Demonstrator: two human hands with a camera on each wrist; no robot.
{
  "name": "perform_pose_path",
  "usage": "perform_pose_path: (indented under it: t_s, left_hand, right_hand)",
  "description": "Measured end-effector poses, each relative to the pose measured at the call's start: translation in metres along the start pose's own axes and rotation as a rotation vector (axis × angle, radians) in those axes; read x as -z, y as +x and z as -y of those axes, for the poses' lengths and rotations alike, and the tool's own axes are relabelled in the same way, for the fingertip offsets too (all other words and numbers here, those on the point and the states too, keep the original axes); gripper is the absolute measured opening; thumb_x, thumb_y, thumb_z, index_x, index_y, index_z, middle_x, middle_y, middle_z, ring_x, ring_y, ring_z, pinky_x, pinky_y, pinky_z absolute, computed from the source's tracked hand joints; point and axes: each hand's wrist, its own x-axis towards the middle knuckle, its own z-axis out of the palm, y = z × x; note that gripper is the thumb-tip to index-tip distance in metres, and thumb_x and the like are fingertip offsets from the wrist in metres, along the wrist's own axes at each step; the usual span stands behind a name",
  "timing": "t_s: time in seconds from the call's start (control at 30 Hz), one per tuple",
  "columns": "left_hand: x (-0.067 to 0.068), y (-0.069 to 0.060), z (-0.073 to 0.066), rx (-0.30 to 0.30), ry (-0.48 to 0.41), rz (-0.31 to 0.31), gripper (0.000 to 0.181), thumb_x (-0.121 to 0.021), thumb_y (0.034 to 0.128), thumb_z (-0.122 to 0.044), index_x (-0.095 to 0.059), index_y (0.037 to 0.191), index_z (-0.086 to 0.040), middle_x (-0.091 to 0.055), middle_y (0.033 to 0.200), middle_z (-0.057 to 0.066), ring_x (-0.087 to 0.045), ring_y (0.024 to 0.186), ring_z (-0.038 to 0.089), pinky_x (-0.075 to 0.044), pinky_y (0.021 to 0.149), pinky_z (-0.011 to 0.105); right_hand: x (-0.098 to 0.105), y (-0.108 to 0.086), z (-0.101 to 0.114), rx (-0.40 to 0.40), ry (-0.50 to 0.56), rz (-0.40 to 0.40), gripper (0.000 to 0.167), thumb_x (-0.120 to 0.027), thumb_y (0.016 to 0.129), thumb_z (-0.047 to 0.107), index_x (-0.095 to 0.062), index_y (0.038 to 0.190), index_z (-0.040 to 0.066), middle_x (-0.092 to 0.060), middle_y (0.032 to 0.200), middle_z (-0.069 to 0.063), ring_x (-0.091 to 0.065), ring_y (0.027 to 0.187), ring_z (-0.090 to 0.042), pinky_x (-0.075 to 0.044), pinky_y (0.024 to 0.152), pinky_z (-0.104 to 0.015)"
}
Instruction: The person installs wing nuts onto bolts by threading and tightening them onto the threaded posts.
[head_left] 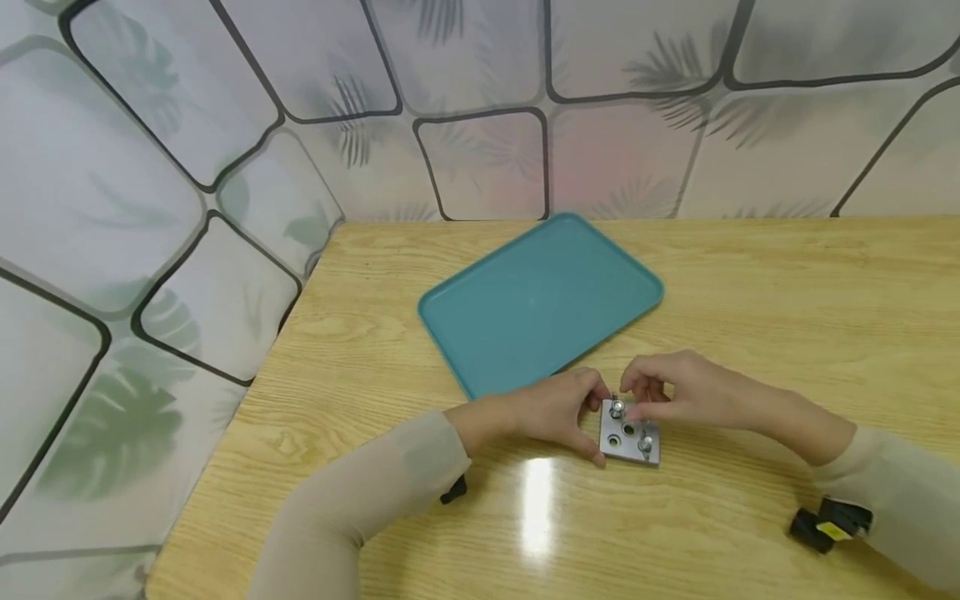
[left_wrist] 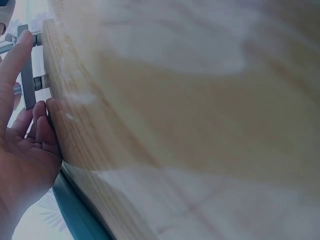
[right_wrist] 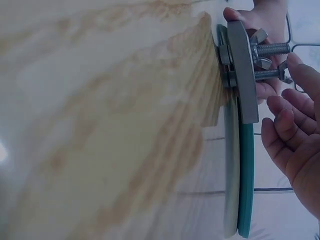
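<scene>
A square metal plate [head_left: 630, 457] with round holes lies near the tray, raised off the table on bolt heads [right_wrist: 228, 79]. Two threaded bolts [right_wrist: 272, 48] stand up through it, with metal wing nuts [right_wrist: 259, 37] around them. My left hand [head_left: 551, 408] grips the plate's left side, thumb at the near corner and fingers at the far one. Over the far-left bolt, my right hand [head_left: 686, 387] has its thumb and curled fingers about a small wing nut [right_wrist: 286, 72] at the bolt's upper end. The thumb's contact with it is partly hidden.
Behind the left hand, a teal tray [head_left: 540, 300] lies at an angle on the wooden table [head_left: 787, 317]. A patterned curtain or wall covering [head_left: 480, 167] borders the table at the back and left. Black wrist cameras [head_left: 828, 523] hang below the sleeves.
</scene>
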Motion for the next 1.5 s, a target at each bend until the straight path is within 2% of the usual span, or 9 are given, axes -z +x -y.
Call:
perform_pose_path:
  t_s: [0.13, 0.47, 0.6, 0.77, 0.9, 1.13, 1.33, 1.5]
  left_hand:
    - [-0.001, 0.0, 0.0, -0.008, 0.011, -0.005, 0.068, -0.083, 0.0684, -0.042, -0.048, 0.115, -0.008, -0.048, 0.1, -0.005, -0.046, 0.091, 0.004, -0.037, 0.08, 0.009]
    - [0.0, -0.001, -0.001, -0.001, 0.006, -0.005, 0.067, -0.084, 0.0683, -0.041, -0.048, 0.115, -0.008, -0.048, 0.099, -0.006, -0.046, 0.09, 0.004, -0.037, 0.079, 0.01]
    - [-0.001, -0.001, -0.001, -0.002, 0.006, -0.008, 0.067, -0.084, 0.068, -0.041, -0.049, 0.115, -0.007, -0.048, 0.099, -0.005, -0.046, 0.09, 0.004, -0.037, 0.079, 0.009]
    - [-0.002, -0.001, -0.001, -0.004, 0.008, -0.005, 0.068, -0.084, 0.0679, -0.04, -0.048, 0.115, -0.007, -0.048, 0.099, -0.006, -0.046, 0.089, 0.004, -0.037, 0.078, 0.008]
    - [-0.002, 0.0, 0.0, 0.0, 0.001, -0.011, 0.067, -0.084, 0.0678, -0.041, -0.048, 0.115, -0.008, -0.048, 0.098, -0.006, -0.046, 0.088, 0.003, -0.037, 0.077, 0.009]
    - [-0.001, -0.001, 0.0, -0.001, 0.002, -0.02, 0.067, -0.084, 0.0678, -0.041, -0.048, 0.114, -0.009, -0.047, 0.099, -0.006, -0.046, 0.088, 0.003, -0.037, 0.077, 0.009]
    - [-0.001, 0.0, 0.0, -0.013, 0.015, -0.025, 0.066, -0.084, 0.0678, -0.041, -0.048, 0.112, -0.009, -0.047, 0.098, -0.006, -0.045, 0.088, 0.003, -0.036, 0.077, 0.008]
    - [-0.001, -0.001, 0.0, -0.016, 0.007, -0.019, 0.066, -0.084, 0.0679, -0.041, -0.048, 0.112, -0.008, -0.047, 0.098, -0.006, -0.045, 0.088, 0.003, -0.036, 0.077, 0.008]
  right_hand:
    - [-0.004, 0.003, -0.001, -0.016, 0.013, 0.011, 0.023, -0.071, 0.085, 0.016, -0.06, 0.104, 0.013, -0.057, 0.076, 0.016, -0.051, 0.068, 0.002, -0.046, 0.058, -0.02]
    - [-0.004, 0.006, 0.0, -0.045, 0.041, 0.025, 0.012, -0.071, 0.085, 0.018, -0.061, 0.092, 0.02, -0.055, 0.075, 0.016, -0.05, 0.067, 0.001, -0.045, 0.057, -0.02]
    - [-0.002, 0.001, -0.001, -0.033, 0.048, 0.031, 0.013, -0.072, 0.084, 0.015, -0.062, 0.09, 0.021, -0.056, 0.075, 0.016, -0.05, 0.066, 0.002, -0.045, 0.056, -0.02]
    - [-0.002, -0.006, -0.002, 0.033, 0.077, 0.036, 0.016, -0.07, 0.084, 0.006, -0.063, 0.092, 0.019, -0.061, 0.078, 0.012, -0.053, 0.068, 0.002, -0.046, 0.058, -0.019]
    - [-0.001, -0.008, -0.004, 0.046, 0.078, 0.004, 0.018, -0.069, 0.084, 0.003, -0.063, 0.092, 0.018, -0.062, 0.079, 0.009, -0.053, 0.07, 0.001, -0.046, 0.059, -0.019]
    - [-0.002, -0.002, -0.003, -0.007, 0.049, -0.006, 0.017, -0.07, 0.084, 0.01, -0.062, 0.095, 0.02, -0.058, 0.077, 0.014, -0.051, 0.068, 0.001, -0.045, 0.057, -0.019]
    - [-0.003, 0.004, -0.002, 0.001, 0.058, 0.001, 0.02, -0.071, 0.084, 0.012, -0.062, 0.102, 0.015, -0.059, 0.078, 0.014, -0.051, 0.069, 0.0, -0.045, 0.058, -0.02]
    - [-0.005, 0.006, -0.003, 0.002, 0.055, 0.0, 0.018, -0.071, 0.084, 0.013, -0.062, 0.098, 0.016, -0.059, 0.079, 0.014, -0.051, 0.068, 0.001, -0.045, 0.058, -0.02]
